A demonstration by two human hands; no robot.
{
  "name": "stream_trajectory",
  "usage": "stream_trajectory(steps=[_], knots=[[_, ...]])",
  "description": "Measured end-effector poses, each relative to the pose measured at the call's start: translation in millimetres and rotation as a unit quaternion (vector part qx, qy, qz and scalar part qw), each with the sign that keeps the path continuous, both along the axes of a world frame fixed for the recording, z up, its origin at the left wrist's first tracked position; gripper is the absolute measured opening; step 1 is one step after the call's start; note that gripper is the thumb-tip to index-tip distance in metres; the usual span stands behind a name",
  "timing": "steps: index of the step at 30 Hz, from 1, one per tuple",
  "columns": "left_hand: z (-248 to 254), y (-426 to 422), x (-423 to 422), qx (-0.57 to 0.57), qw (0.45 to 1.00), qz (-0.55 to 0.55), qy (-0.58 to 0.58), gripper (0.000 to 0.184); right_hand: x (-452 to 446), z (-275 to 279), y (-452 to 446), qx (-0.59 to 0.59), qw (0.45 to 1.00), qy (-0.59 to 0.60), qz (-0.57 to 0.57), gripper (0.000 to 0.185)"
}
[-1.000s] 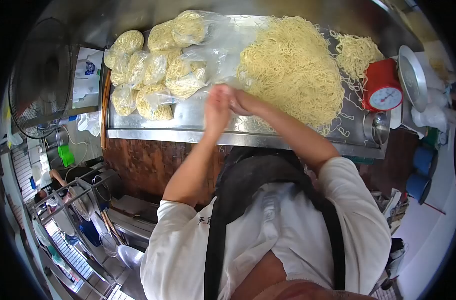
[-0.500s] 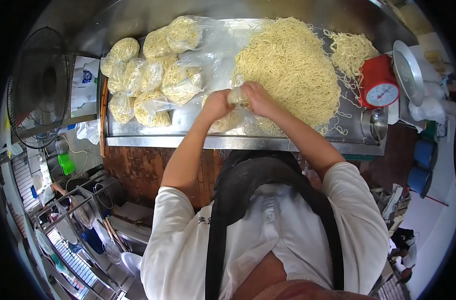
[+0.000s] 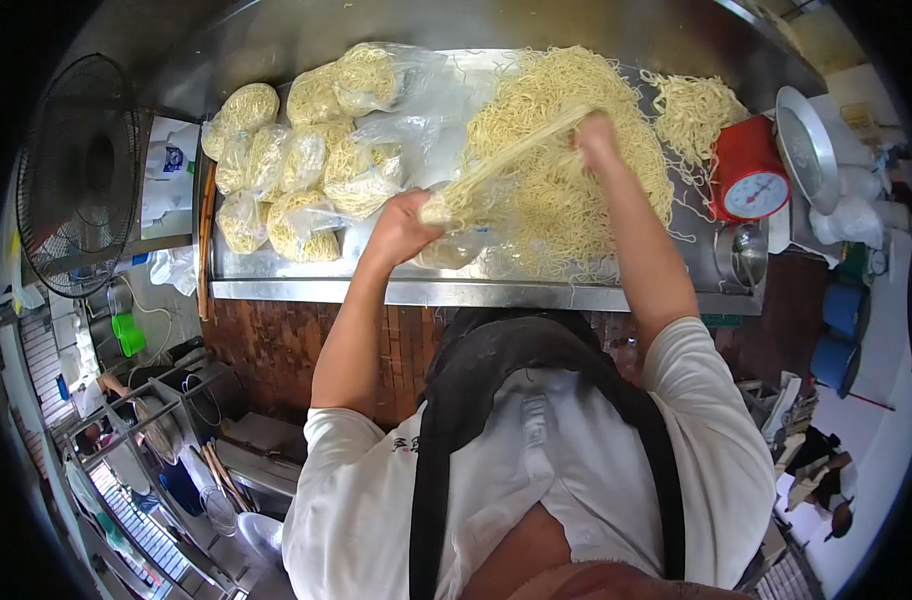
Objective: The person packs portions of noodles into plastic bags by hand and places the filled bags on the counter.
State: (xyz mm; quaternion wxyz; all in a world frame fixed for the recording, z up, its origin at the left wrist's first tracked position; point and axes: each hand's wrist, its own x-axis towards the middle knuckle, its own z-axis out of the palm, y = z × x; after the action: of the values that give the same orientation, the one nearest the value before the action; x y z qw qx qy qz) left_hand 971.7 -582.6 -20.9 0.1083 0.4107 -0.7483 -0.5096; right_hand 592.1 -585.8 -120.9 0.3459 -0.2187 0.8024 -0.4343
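A stretched bunch of noodles runs from my left hand up to my right hand. My left fingers are closed around its lower end, near the front of the steel counter. Slightly blurred by motion, my right hand grips the other end above the large heap of loose yellow noodles. A clear bag with noodles lies just below and right of my left hand, partly covered by it. Several tied bags of noodles are grouped to the left.
At the right stand a red dial scale with a metal pan, a small pile of wider noodles and a metal bowl. Wooden sticks lie along the counter's left end, beside a fan.
My hands were close together over the counter's middle. The right hand has moved up and right, drawing noodles out between both hands; the left has shifted slightly left and down.
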Motion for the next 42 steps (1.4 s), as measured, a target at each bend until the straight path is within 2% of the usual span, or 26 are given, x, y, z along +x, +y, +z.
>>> stream_trajectory(steps=[2,4,7,8,9,10,11,12,13,14,16,17,18,20,21,23,24,27,28,30,31,35,37,38,41,42], knots=[[-21.8,-4.8,15.3,-0.032,0.998,0.031,-0.048,0.043,-48.0,31.3,8.4,-0.028,0.997,0.066,-0.005,0.031],[-32.6,-1.8,26.9,-0.064,0.993,0.046,-0.084,0.044,-110.4,11.2,-3.9,-0.020,0.967,0.251,0.036,0.030],[-33.3,10.5,27.9,-0.150,0.983,0.054,-0.095,0.046,-106.5,44.3,-18.8,-0.053,0.933,0.346,0.083,0.033],[-27.8,25.4,19.4,-0.201,0.973,0.066,-0.089,0.047,-80.4,69.8,-22.8,0.137,0.897,0.364,0.211,0.040],[-23.9,41.4,12.9,-0.249,0.962,0.077,-0.085,0.047,-64.9,47.0,-21.8,0.159,0.831,0.441,0.300,0.041],[-24.5,55.5,10.3,-0.295,0.942,0.130,-0.090,0.046,-39.5,43.4,-14.9,0.172,0.792,0.468,0.351,0.043],[-27.7,64.0,16.6,-0.279,0.941,0.179,-0.075,0.044,-13.7,40.3,-8.1,0.179,0.750,0.495,0.400,0.045],[-34.6,72.1,22.0,-0.262,0.936,0.228,-0.058,0.042,35.7,74.6,8.0,0.179,0.749,0.483,0.416,0.047],[-42.0,79.5,26.6,-0.242,0.929,0.276,-0.043,0.040,73.6,114.7,9.0,0.214,0.759,0.373,0.490,0.049],[-49.9,80.6,28.3,-0.163,0.927,0.336,0.022,0.033,102.8,107.1,25.1,0.085,0.794,0.352,0.488,0.043],[-64.7,81.5,30.3,-0.001,0.882,0.444,0.154,0.019,169.1,53.1,54.9,-0.068,0.779,0.382,0.492,0.037],[-67.3,82.8,30.8,0.080,0.841,0.489,0.217,0.014,187.4,30.8,62.8,-0.095,0.786,0.368,0.488,0.035],[-61.9,77.6,20.3,0.099,0.818,0.480,0.299,0.007,205.7,8.7,70.7,-0.122,0.791,0.354,0.484,0.034],[-19.8,59.3,-4.0,0.114,0.816,0.471,0.314,0.012,215.9,-3.4,64.1,-0.079,0.833,0.235,0.495,0.033],[2.5,53.2,-11.6,0.121,0.815,0.466,0.321,0.016,213.2,13.1,56.1,-0.053,0.817,0.227,0.527,0.032],[39.1,60.3,-18.1,0.113,0.840,0.436,0.301,0.019,194.3,90.1,42.1,0.006,0.782,0.208,0.587,0.033],[46.7,59.3,-22.4,0.108,0.853,0.416,0.295,0.021,186.4,119.9,41.1,-0.002,0.746,0.245,0.619,0.038],[45.6,64.9,-24.6,0.094,0.870,0.383,0.296,0.018,196.3,141.6,33.6,-0.147,0.836,0.076,0.524,0.044],[44.7,63.8,-24.4,0.121,0.859,0.387,0.312,0.018,206.8,125.5,31.9,-0.083,0.868,-0.221,0.438,0.052],[23.1,60.6,-13.6,0.136,0.861,0.387,0.302,0.022,208.1,75.3,50.0,-0.149,0.866,-0.032,0.476,0.056],[18.6,57.7,-9.0,0.143,0.861,0.388,0.297,0.023,206.9,78.2,57.7,-0.178,0.851,0.063,0.490,0.057],[13.8,55.4,1.1,0.187,0.861,0.372,0.292,0.020,186.1,79.0,103.1,-0.075,0.861,0.314,0.394,0.062],[4.4,50.7,-0.4,0.193,0.872,0.347,0.287,0.021,197.1,3.3,111.6,-0.073,0.847,0.366,0.378,0.058],[7.8,49.5,-3.0,0.166,0.910,0.287,0.249,0.023,198.4,-22.3,111.1,-0.072,0.840,0.391,0.369,0.056],[14.7,50.3,-8.9,0.047,0.987,0.103,0.115,0.033,175.0,11.9,93.9,-0.073,0.821,0.317,0.468,0.046],[5.9,49.7,-10.5,-0.016,0.997,0.034,0.062,0.034,169.1,37.3,90.0,-0.039,0.831,0.231,0.504,0.040]])
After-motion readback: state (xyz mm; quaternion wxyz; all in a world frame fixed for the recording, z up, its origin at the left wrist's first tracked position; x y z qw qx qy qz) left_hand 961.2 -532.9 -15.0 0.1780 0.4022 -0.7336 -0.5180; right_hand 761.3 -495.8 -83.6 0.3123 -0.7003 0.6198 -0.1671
